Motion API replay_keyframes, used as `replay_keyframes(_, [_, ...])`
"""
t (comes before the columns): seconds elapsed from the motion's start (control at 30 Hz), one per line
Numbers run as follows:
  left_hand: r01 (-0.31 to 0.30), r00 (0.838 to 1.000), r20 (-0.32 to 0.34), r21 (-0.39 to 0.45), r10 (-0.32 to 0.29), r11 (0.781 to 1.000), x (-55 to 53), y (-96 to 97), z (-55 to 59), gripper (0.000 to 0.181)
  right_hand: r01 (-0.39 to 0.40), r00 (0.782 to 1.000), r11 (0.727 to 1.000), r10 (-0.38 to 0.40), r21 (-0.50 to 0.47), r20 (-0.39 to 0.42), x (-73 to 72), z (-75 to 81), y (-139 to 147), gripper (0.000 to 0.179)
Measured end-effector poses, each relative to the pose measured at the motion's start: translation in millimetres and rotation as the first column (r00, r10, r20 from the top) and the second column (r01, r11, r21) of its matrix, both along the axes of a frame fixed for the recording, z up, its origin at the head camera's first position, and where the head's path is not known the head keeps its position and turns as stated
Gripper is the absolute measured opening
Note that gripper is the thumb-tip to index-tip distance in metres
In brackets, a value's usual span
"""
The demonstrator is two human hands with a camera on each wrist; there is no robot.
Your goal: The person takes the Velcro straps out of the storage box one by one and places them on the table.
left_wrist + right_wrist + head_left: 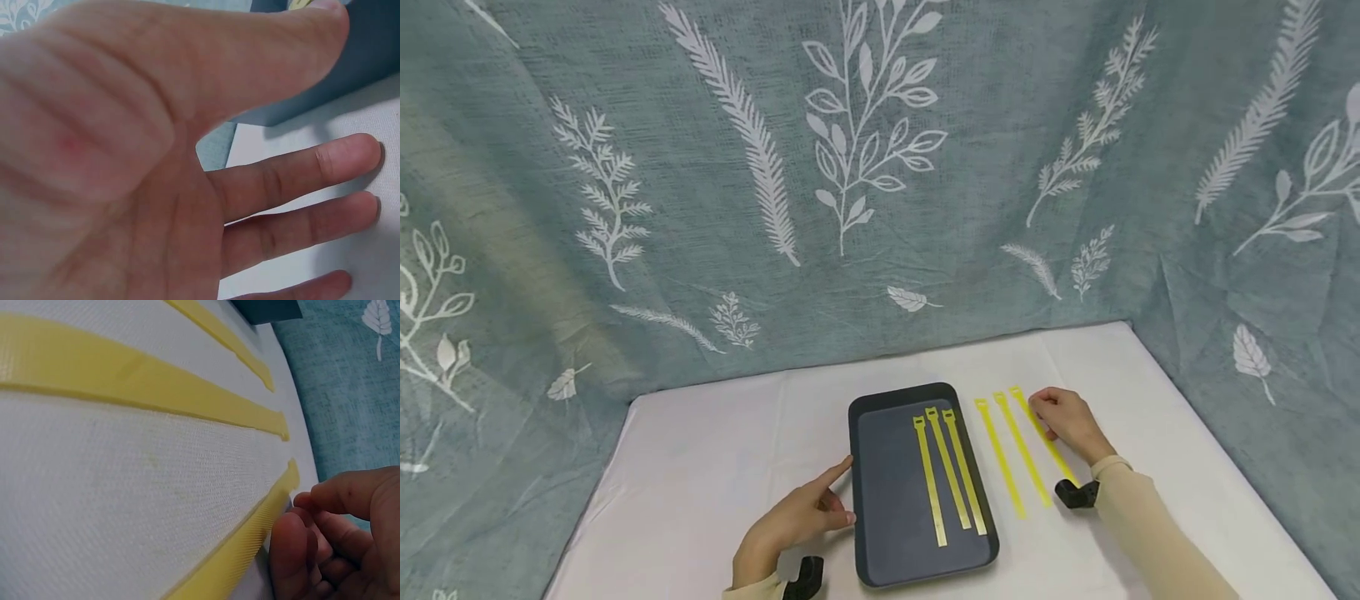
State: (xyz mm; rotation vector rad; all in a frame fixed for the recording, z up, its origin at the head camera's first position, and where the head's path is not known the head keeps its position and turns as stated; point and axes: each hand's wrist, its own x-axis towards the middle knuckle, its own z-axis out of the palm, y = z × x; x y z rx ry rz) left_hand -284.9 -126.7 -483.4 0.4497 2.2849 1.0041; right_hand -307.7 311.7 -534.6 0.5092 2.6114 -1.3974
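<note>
A dark grey rectangular tray (887, 500) lies on the white table, with three yellow cable straps (951, 467) on its right half. At its left side is my left hand (797, 518), index fingertip and thumb at the tray wall. The other fingers spread beside it in the left wrist view. Three more yellow straps lie right of the tray. My right hand (1072, 421), fingers bent, is over the rightmost strap (1063, 460). In the right wrist view its fingertips (289, 544) are right at that strap's edge near the slotted head; I cannot tell whether they pinch it.
The left strap (1000, 458) and middle strap (1024, 450) of the loose row lie between the tray and my right hand. A white cloth covers the table (715, 467). A blue-green leaf-patterned curtain (700, 208) hangs behind and at both sides.
</note>
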Motion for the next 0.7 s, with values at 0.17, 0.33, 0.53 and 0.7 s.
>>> replay_keyframes(0.17, [0.016,0.999,-0.033,-0.002,-0.016,1.000,0.9,1.6,-2.8,0.085,0.014,1.000,1.000,-0.014,-0.006,-0.001,-0.4,1.5,0.9,0.035])
replay_keyframes(0.33, [-0.005,0.998,-0.055,-0.012,0.004,1.000,4.1,1.1,2.6,0.084,-0.015,1.000,1.000,0.015,-0.018,-0.003,-1.0,1.5,-1.8,0.036])
replay_keyframes(0.53, [0.008,0.999,-0.053,-0.019,-0.009,1.000,5.1,6.0,2.5,0.083,-0.011,1.000,1.000,0.011,-0.023,-0.023,1.9,3.7,3.8,0.035])
replay_keyframes(0.7, [-0.018,0.999,-0.048,-0.067,0.015,0.998,4.9,3.1,4.5,0.082,0.017,1.000,0.990,-0.019,-0.141,-0.012,-1.9,5.9,2.3,0.036])
